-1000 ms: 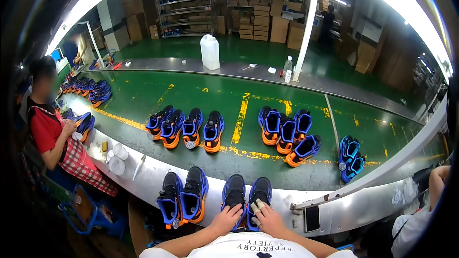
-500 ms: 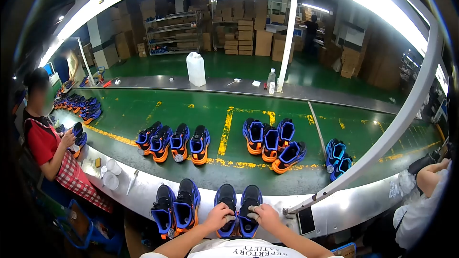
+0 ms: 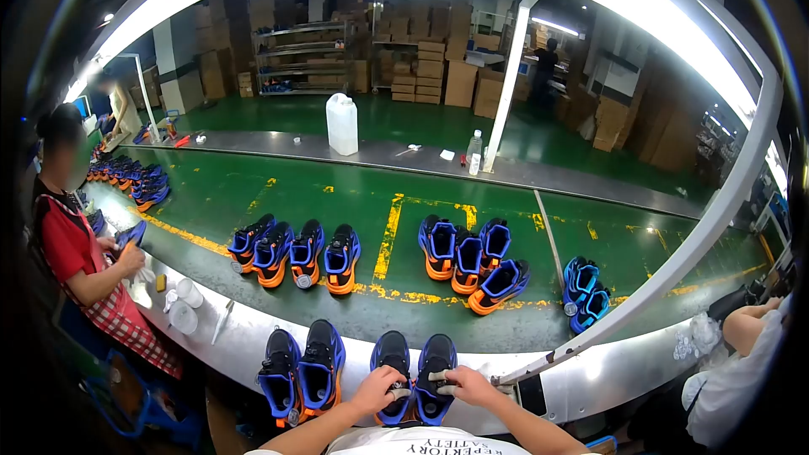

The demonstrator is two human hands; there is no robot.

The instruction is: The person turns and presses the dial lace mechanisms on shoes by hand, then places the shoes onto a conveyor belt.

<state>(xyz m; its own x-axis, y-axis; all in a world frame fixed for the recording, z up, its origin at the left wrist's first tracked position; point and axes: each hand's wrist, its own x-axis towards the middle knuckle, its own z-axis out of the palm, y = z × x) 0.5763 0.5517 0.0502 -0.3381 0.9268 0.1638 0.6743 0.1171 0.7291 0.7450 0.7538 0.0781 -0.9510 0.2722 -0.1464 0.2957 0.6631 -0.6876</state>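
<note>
Two black sneakers with blue lining and orange soles stand side by side at the bench's front edge, toes pointing away from me. My left hand (image 3: 382, 389) is closed at the lacing of the left sneaker (image 3: 392, 348). On the right sneaker (image 3: 437, 352), my right hand (image 3: 466, 386) grips around the tongue and laces. Pale covers show on some fingertips of both hands. Just left of this pair stands another matching pair, a nearer-left sneaker (image 3: 279, 377) and its mate (image 3: 321, 362), untouched.
Beyond the metal bench (image 3: 371, 345), a green belt (image 3: 404, 253) carries several sneakers. A white post (image 3: 556, 354) rises at right, partly covering a phone (image 3: 530, 396). Plastic cups (image 3: 183, 317) sit at left. A person in a red top (image 3: 63, 240) handles a shoe; another person's arm shows right.
The view has tilted and shifted slightly, and belt sneakers appear a little further left. My hands remain on the same two sneakers. The phone is more hidden behind the post.
</note>
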